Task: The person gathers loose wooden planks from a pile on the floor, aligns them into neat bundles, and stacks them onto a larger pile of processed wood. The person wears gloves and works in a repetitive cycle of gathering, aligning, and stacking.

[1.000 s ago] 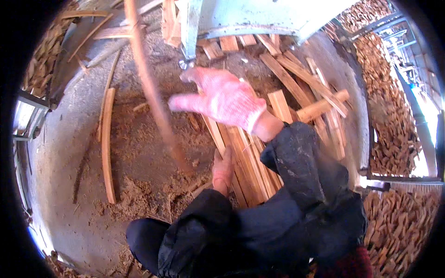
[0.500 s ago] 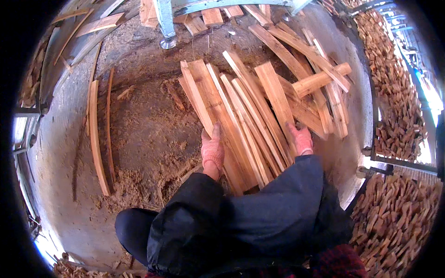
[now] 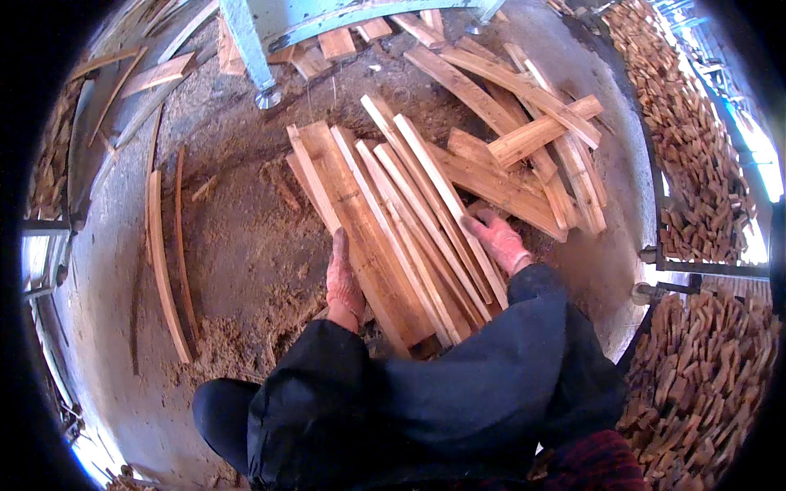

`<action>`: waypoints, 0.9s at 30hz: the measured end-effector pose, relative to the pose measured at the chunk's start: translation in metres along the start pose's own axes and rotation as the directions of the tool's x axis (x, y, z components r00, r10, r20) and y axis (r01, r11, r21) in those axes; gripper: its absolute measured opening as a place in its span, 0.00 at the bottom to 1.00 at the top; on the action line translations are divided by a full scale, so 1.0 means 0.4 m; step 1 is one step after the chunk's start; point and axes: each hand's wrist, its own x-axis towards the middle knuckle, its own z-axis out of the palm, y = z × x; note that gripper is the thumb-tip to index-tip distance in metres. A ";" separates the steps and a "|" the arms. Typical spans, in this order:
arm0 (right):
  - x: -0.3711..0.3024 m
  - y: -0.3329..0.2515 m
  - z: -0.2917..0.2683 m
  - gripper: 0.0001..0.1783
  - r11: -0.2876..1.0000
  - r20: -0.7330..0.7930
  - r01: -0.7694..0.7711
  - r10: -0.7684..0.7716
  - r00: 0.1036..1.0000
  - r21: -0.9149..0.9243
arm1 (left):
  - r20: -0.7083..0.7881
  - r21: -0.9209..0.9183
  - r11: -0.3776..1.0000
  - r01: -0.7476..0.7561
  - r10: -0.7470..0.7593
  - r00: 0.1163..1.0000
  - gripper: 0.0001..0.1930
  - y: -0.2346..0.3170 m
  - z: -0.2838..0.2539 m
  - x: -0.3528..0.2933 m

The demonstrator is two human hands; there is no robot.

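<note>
A fanned bundle of long, pale-brown wooden strips lies in front of me, some standing on their narrow edges, with a broader board among them at the left. My left hand, in a pinkish work glove, lies along the bundle's left side, fingers stretched out against the outer strip. On the right side my right hand, gloved alike, grips the outermost plank, its thumb across the upper edge. The bundle sits between both hands. Some fingers of the right hand are partly hidden.
Loose boards lie crossed at the far right. Thin strips rest on the sawdust-covered floor to the left. A pale-blue metal frame leg stands at the back. Stacked short wood pieces fill racks at the right.
The rightmost plank has turned from its broad face onto its narrow edge, against the bundle. Both hands have moved left in the picture as the view shifted.
</note>
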 end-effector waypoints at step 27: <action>0.029 0.118 -0.162 0.25 0.775 0.307 0.180 0.019 0.952 -0.605 | -0.259 0.370 0.920 -0.127 0.234 0.937 0.38 0.002 -0.105 0.004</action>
